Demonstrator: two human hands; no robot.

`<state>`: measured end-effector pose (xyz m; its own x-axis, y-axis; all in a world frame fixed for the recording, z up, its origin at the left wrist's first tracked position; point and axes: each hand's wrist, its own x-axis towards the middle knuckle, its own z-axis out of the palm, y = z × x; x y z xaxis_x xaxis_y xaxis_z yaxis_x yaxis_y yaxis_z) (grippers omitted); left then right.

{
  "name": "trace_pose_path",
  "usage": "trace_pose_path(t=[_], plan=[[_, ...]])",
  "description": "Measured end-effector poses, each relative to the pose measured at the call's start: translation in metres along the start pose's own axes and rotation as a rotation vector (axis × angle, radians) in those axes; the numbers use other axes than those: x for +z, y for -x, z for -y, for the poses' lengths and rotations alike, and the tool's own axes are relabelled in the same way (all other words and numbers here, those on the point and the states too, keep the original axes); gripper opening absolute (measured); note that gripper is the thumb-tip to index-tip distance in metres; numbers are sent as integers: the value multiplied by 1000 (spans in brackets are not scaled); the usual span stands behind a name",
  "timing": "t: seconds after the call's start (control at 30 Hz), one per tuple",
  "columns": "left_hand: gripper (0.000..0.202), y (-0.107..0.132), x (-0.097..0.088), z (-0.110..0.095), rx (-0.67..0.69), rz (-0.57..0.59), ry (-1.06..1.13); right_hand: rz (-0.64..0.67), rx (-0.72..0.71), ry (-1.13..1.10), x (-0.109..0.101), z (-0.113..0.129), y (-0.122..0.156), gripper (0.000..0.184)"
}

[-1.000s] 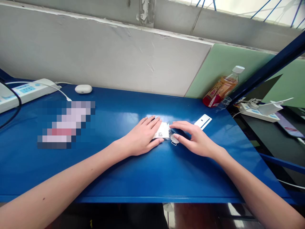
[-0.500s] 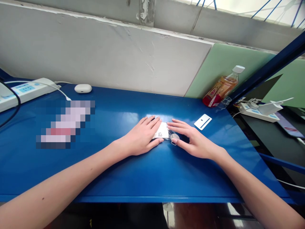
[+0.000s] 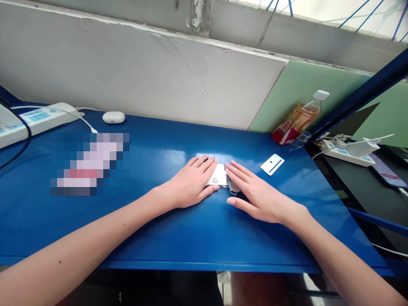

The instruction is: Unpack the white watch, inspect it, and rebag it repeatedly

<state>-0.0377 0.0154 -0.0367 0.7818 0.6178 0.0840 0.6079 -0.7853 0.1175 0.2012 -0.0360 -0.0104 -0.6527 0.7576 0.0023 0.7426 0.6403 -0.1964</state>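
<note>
My left hand (image 3: 190, 183) lies flat on the blue table (image 3: 178, 229), its fingers stretched over the left part of a small white card in a clear sleeve (image 3: 219, 176). My right hand (image 3: 259, 194) lies flat just right of it, fingers spread, and covers the sleeve's right end. A bit of short bead chain (image 3: 233, 193) shows beneath the right fingers. Neither hand grips anything.
A second white card with a slot (image 3: 272, 164) lies to the right. A tea bottle (image 3: 298, 119) leans at the back right corner. A white earbud case (image 3: 114, 117) and a power strip (image 3: 35, 121) sit at the back left. Another power strip (image 3: 346, 153) lies beyond the table's right edge.
My right hand has gone from a raised, curled pose over the sleeve's end to lying flat on it, sliding slightly toward me. The left hand has stayed put.
</note>
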Motion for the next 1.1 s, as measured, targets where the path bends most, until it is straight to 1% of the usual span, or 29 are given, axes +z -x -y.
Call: trace_pose_path(t=[0.13,0.33,0.47,0.63,0.73,0.9,0.97,1.03,1.1], plan=[[69,0,-1,-1,-2,11,-18,-12,-10,77,1,3,-1,78],[66,-2,-2,-2,5,21,-28,-80,-40,153,2,10,-5,82],[62,-3,1,0,21,1,-9,-107,-45,155,6,12,-6,87],[61,-2,1,1,21,-14,19,-142,-47,97,10,11,-7,88],[63,-1,0,0,8,-15,25,-168,-35,13,13,8,-8,82],[61,0,-1,-1,-3,-47,82,-254,16,-131,16,4,-10,57],[63,0,-1,0,-24,-65,116,-283,39,-152,17,3,-11,51],[70,1,-3,4,-35,-71,140,-300,52,-145,17,2,-12,49],[82,3,-7,10,-30,-49,140,-309,61,-126,18,-1,-12,47]])
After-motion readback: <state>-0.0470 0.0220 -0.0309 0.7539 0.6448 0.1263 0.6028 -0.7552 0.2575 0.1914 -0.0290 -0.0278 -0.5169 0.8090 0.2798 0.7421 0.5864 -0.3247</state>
